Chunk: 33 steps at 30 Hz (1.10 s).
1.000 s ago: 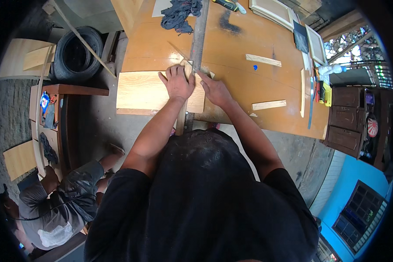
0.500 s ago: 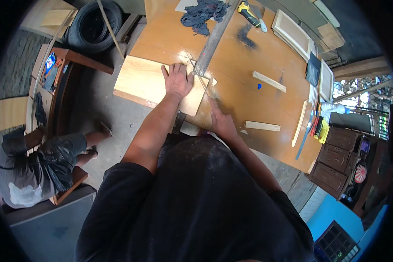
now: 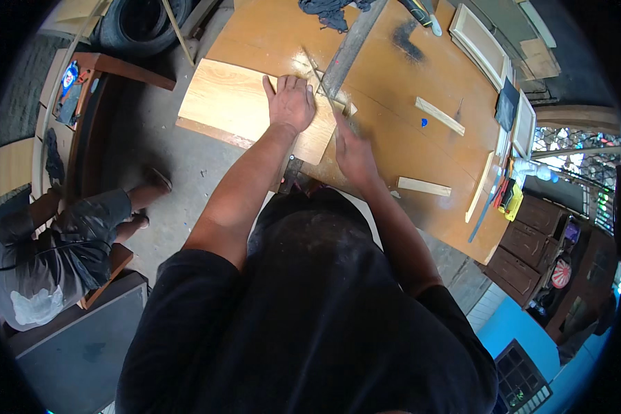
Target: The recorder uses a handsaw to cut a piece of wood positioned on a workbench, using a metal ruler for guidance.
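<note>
Under my left hand (image 3: 292, 105) lies a wide, light wooden board (image 3: 228, 100), pressed down with the palm flat and the fingers spread. The board overhangs the table's near left edge. My right hand (image 3: 356, 157), slightly blurred, is closed at the near end of a long thin blade (image 3: 316, 72). Seen nearly edge-on, it looks like a handsaw; its handle is hidden in the fist. The blade runs along the board's right end, slanting away from me. Pale sawdust and a small wood offcut (image 3: 350, 109) lie beside it.
On the brown tabletop (image 3: 386, 138) are wood strips (image 3: 440, 115), a small blue piece (image 3: 424, 123), a dark cloth (image 3: 328, 10) and a long dark bar (image 3: 355, 48). Pale framed panels (image 3: 479, 45) line the far right edge. Another person (image 3: 62, 241) sits at the left, near a tyre (image 3: 141, 27).
My right hand and the blade have moved forward, away from me, along the board's end. My left hand stays on the board. The whole view has shifted slightly.
</note>
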Available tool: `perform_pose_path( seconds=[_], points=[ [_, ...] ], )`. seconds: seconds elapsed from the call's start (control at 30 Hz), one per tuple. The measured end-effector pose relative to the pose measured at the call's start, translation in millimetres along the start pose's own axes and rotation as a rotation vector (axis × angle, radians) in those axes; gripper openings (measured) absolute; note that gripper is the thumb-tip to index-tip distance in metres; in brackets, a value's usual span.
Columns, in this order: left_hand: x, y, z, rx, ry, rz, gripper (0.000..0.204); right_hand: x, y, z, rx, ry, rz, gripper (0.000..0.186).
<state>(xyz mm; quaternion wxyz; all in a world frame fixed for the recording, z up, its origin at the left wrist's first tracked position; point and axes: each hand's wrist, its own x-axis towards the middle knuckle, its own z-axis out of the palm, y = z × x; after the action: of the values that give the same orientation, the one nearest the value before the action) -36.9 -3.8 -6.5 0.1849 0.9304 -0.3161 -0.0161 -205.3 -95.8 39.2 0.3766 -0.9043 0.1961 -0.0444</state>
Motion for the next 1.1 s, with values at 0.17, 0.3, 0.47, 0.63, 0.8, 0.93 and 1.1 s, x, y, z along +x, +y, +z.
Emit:
perform_pose_path(
  seconds=[0.17, 0.3, 0.47, 0.63, 0.8, 0.93, 1.1],
  points=[
    [-0.3, -1.4, -2.2, -0.010, -0.028, -0.015, 0.037, -15.0, -2.0, 5.4, -0.045, -0.053, 0.079, 0.050],
    [1.2, -1.6, -2.6, -0.006, -0.007, -0.024, 0.035, -68.3, 12.5, 0.7, -0.199, 0.269, -0.305, 0.046],
    [1.8, -2.7, -3.2, 0.001, -0.005, 0.003, 0.036, -28.5, 4.1, 0.5, -0.142, 0.109, -0.111, 0.050],
    [1.6, -1.8, 1.6, 0.022, -0.019, 0.013, 0.036, 17.0, -3.9, 6.8, -0.070, -0.033, 0.078, 0.051],
    [0.7, -5.0, 5.0, 0.003, 0.035, -0.016, 0.034, -57.0, 14.9, 2.7, -0.131, 0.176, -0.207, 0.048],
    [0.0, -3.0, -4.7, 0.007, -0.005, 0.005, 0.034, -54.0, 4.2, -6.9, -0.178, 0.189, -0.213, 0.049],
    [1.9, -0.6, -4.5, 0.006, -0.052, 0.004, 0.036, 33.3, -12.7, 9.1, -0.032, -0.041, 0.097, 0.050]
  ],
)
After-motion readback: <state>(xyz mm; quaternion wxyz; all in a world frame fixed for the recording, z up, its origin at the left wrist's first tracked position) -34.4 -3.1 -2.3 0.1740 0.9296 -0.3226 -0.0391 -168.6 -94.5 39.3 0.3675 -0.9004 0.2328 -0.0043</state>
